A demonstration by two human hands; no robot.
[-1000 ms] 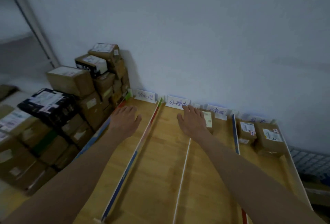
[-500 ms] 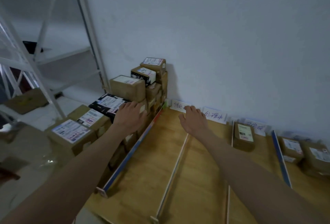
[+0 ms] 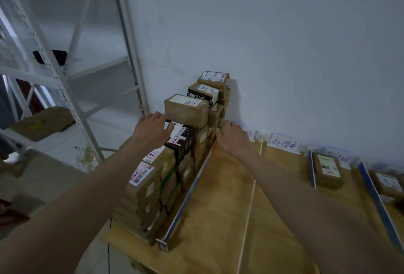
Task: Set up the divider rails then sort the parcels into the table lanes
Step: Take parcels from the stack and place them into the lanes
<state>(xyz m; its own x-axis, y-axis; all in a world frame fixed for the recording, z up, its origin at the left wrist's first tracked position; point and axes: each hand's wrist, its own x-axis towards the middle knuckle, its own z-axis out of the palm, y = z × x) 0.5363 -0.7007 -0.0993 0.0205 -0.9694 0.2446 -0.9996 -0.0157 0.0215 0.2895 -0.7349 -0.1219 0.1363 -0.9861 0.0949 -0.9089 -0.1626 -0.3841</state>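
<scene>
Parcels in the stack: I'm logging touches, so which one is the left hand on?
The black parcel; the left hand rests on its labelled top, the rest being brown.

A wooden desk stands against a pale wall, its top split into lanes by upright divider rails: a blue-and-red rail along the left edge, a thin white rail, and two blue rails further right. White handwritten label cards stand along the back edge by the wall, one brown parcel lies in the lane between the two blue rails, and another parcel lies right of the farthest rail. Just left of the desk a stack of taped brown parcels rises against the left rail; what it stands on is hidden
</scene>
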